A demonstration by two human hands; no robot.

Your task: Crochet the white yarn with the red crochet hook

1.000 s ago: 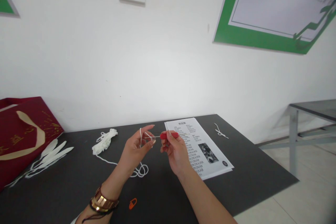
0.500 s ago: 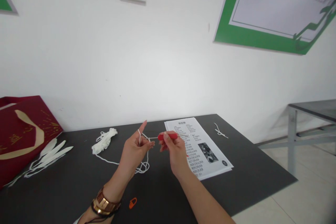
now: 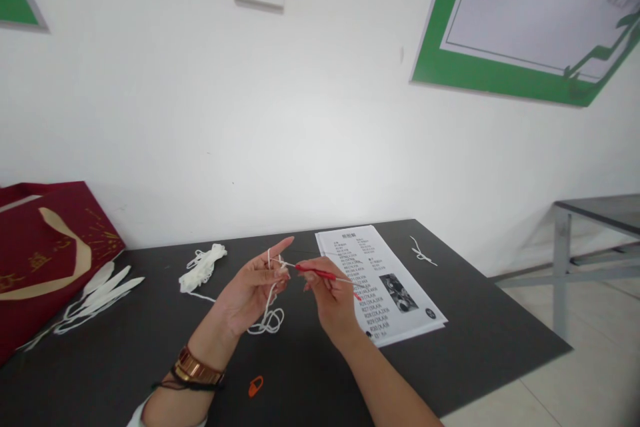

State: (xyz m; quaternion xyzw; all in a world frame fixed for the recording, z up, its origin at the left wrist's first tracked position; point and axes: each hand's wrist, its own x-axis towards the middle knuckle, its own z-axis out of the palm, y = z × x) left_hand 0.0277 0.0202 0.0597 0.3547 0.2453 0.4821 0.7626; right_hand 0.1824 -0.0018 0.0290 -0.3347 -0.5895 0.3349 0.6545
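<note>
My left hand (image 3: 250, 290) pinches white yarn (image 3: 273, 297) between thumb and fingers, with the index finger stretched up and a strand looped around it. My right hand (image 3: 330, 297) grips a crochet hook (image 3: 316, 271) by its red handle. The hook's thin metal tip points left and meets the yarn at my left fingertips; the exact loop there is too small to make out. Loose yarn coils hang below my left hand onto the table. From there a strand leads left to a white yarn bundle (image 3: 201, 269).
Printed sheets (image 3: 400, 327) lie right of my hands on the black table (image 3: 480, 340). An orange stitch marker (image 3: 255, 385) is near the front. White leaf-shaped pieces (image 3: 107, 293) and a red bag (image 3: 50, 240) are at left. A short white yarn piece (image 3: 423, 253) lies at right.
My left hand has turned, its palm side showing more, and its index finger leans further right. The hook has tilted, its tip now close to the left fingertips.
</note>
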